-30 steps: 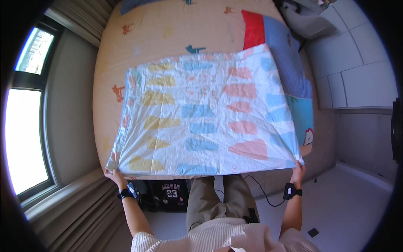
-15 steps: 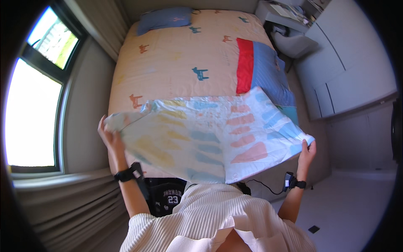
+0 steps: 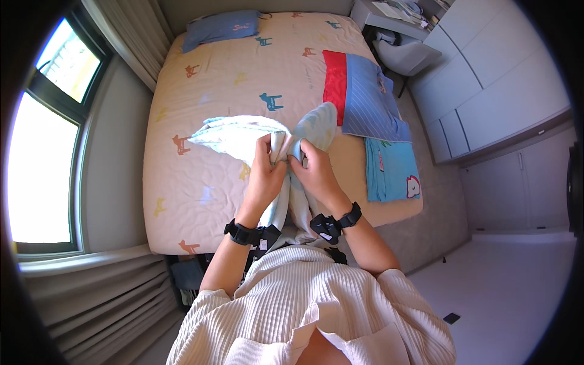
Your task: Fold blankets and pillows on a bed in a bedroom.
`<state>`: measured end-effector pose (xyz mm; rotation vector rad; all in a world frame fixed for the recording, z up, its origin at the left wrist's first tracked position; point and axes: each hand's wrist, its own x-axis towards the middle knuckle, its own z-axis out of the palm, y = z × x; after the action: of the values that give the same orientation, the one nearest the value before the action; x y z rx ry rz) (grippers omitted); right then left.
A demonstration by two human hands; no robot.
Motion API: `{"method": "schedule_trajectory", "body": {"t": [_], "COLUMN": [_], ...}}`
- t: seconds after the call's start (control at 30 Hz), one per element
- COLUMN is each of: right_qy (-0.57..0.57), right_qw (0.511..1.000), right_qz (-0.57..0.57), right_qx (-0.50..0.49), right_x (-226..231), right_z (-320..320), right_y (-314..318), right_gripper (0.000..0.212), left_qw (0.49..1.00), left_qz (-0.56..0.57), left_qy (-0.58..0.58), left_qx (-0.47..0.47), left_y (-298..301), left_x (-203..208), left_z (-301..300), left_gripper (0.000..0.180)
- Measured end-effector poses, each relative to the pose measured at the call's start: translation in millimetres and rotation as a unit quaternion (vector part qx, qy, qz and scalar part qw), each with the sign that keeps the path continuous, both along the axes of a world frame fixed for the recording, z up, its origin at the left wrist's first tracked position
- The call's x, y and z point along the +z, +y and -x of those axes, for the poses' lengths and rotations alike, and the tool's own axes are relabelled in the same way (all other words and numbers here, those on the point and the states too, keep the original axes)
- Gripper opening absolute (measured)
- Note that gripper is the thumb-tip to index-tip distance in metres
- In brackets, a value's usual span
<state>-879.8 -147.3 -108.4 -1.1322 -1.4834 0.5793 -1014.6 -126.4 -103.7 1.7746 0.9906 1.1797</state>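
Observation:
A white cloth [image 3: 240, 132] with pastel patches is gathered between my hands above the near part of the bed. My left hand [image 3: 265, 177] pinches one gathered edge, thumb and fingers closed on it. Right beside it, my right hand [image 3: 317, 174] is closed on another part of the same cloth. One end of the cloth fans out leftward over the bedsheet, and another flap stands up beyond my right hand. Narrow folds hang down between my forearms. Parts of the cloth are hidden behind my hands.
The peach bedsheet [image 3: 225, 79] carries horse prints. A blue pillow [image 3: 222, 29] lies at the far left. A blue and red folded cloth [image 3: 374, 97] and a turquoise folded cloth [image 3: 392, 170] lie along the right side. A grey chair [image 3: 406, 56] stands by white cabinets [image 3: 486, 79].
My hands have come from wide apart to close together at the middle. The cloth, stretched out flat before, is now bunched, and the turquoise folded cloth shows fully.

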Motion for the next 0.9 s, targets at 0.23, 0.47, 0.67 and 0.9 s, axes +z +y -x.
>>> {"method": "schedule_trajectory", "body": {"t": [0.23,0.47,0.67,0.9], "right_qy": [0.038,0.035,0.139,0.209], "right_qw": [0.999,0.996,0.983,0.967], "right_qz": [-0.005,-0.038,-0.028,0.022], "right_qx": [0.024,0.067,0.120,0.147], "right_x": [-12,-23,-51,-45], "right_z": [-17,-23,-23,-27], "right_y": [0,4,14,18], "right_gripper": [0.018,0.018,0.023,0.028], "left_qw": [1.000,0.999,1.000,0.999], "left_qz": [0.011,-0.007,-0.004,0.027], "left_qy": [0.019,0.036,0.031,0.029], "left_qx": [-0.004,0.015,0.006,0.004], "left_y": [-4,-2,-1,-1], "left_x": [-1,-10,-21,-22], "left_z": [-14,-20,-25,-23], "left_gripper": [0.043,0.040,0.041,0.039]}}
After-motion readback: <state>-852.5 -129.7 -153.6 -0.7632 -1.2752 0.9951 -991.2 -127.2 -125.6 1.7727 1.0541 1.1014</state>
